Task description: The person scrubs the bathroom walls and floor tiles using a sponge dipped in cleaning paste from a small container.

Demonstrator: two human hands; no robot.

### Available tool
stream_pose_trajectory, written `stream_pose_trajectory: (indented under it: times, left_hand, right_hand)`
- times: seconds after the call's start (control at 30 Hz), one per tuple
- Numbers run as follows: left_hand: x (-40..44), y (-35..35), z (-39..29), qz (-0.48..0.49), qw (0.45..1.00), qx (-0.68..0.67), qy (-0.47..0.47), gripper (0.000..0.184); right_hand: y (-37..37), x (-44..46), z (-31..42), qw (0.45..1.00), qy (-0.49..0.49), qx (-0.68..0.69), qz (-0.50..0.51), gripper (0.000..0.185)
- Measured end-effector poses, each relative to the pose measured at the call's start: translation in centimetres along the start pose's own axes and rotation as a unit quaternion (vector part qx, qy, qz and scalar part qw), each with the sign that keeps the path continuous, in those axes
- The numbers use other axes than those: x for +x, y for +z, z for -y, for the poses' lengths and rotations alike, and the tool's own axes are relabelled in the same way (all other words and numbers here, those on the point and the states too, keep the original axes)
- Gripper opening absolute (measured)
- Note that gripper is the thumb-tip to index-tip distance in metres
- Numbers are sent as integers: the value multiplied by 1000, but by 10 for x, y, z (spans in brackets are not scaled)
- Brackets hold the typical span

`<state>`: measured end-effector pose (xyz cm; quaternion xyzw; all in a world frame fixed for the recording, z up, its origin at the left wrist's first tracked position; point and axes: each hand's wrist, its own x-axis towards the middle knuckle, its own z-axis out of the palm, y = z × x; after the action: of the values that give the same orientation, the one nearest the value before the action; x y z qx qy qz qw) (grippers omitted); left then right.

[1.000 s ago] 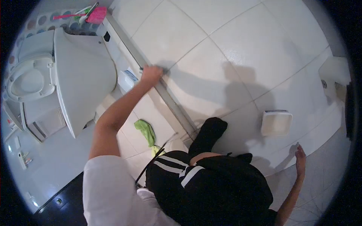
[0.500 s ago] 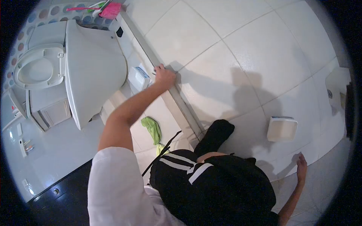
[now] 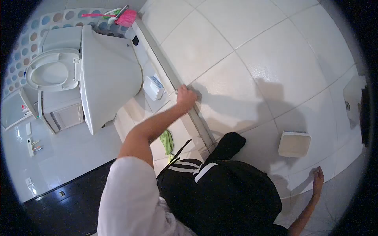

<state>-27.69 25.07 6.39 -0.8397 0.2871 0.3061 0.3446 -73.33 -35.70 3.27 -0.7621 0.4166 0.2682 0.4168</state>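
Note:
My left hand (image 3: 187, 96) reaches down to the raised ledge (image 3: 169, 85) between two floor areas, its fingers closed. Something small and dark may be in the fingers, but I cannot make it out. A white plastic tub with a blue label (image 3: 153, 88) lies just beside that hand, near the toilet base. Off to the right, my right hand (image 3: 318, 179) is held out with nothing in it, its fingers loosely extended near the tiled surface. A square, whitish open tub (image 3: 294, 144) stands on the tiles above this hand.
A white toilet (image 3: 106, 78) fills the left side. Pink and green brushes (image 3: 124, 17) lie beyond it. A green cloth (image 3: 167, 142) lies on the floor near my legs, and my black-socked foot (image 3: 228, 146) is on the tiles. A white cabinet (image 3: 67, 116) stands at far left.
My left hand has shifted down and right along the ledge in the view. The camera view has moved slightly, so the toilet and tubs appear lower. My right hand stays much the same.

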Motion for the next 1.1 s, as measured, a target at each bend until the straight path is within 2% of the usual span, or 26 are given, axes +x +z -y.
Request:
stream_pose_trajectory:
  times: [0.03,0.1,0.17,0.23,0.27,0.3,0.37,0.47,0.53,0.6,0.63,0.7,0.77,0.8,0.83,0.87,0.93,1.0,1.03,1.07,1.1]
  left_hand:
    - [-13,7,-16,20,999,-25,4,17]
    - [-53,-4,-62,131,987,50,83,18]
    - [-45,-22,-52,135,989,19,64,19]
    - [-13,-22,-19,151,988,1,35,24]
    - [1,-11,10,105,992,69,18,26]
    - [14,-4,34,36,997,60,-26,26]
    - [30,-10,46,40,998,14,-56,25]
    - [24,-16,24,24,993,96,-64,24]
    - [-2,2,-8,0,997,47,-54,25]
    - [-44,5,-50,66,998,3,-7,28]
    - [-68,-2,-66,28,999,-3,19,28]
    - [-66,2,-60,34,998,-8,45,27]
    - [-44,4,-40,52,998,28,-1,23]
    - [-26,13,-16,-7,997,66,-49,20]
    - [-8,23,9,-69,988,100,-96,18]
    - [6,5,29,-40,992,78,-93,17]
    - [12,-14,36,-3,995,54,-86,15]
    - [0,-6,4,152,988,11,-9,16]
    - [-15,30,-30,162,986,-21,33,19]
    - [-45,10,-76,74,988,-128,-36,23]
    - [-68,51,-106,-41,998,32,32,22]
  right_hand:
    - [2,11,-16,1000,-21,3,-5,48]
    - [7,17,-22,999,-39,10,-10,47]
    - [4,19,11,987,37,-153,-23,45]
    - [-8,13,42,988,31,-152,-8,44]
    - [-11,9,46,988,23,-151,4,43]
    - [-13,16,34,989,24,-149,-1,43]
    - [-25,25,-15,998,-36,35,-38,55]
    - [-45,41,-23,996,-32,-61,-52,53]
    - [-44,46,-20,993,-28,-107,-45,52]
    - [-38,66,17,985,-97,9,-143,41]
    - [-33,66,60,977,-123,-37,-173,41]
    - [-25,86,127,957,-176,-99,-207,40]
    - [-11,115,176,940,-246,-120,-205,39]
    - [-2,129,205,927,-289,-130,-198,39]
    - [7,149,223,892,-321,-219,-230,39]
    - [15,168,241,846,-352,-307,-259,39]
    - [35,178,293,807,-385,-342,-289,40]
    - [61,210,304,817,-385,-321,-285,43]
    - [72,218,305,825,-382,-296,-293,45]
    - [80,214,314,825,-384,-297,-288,45]
    - [90,204,329,809,-326,-367,-324,49]
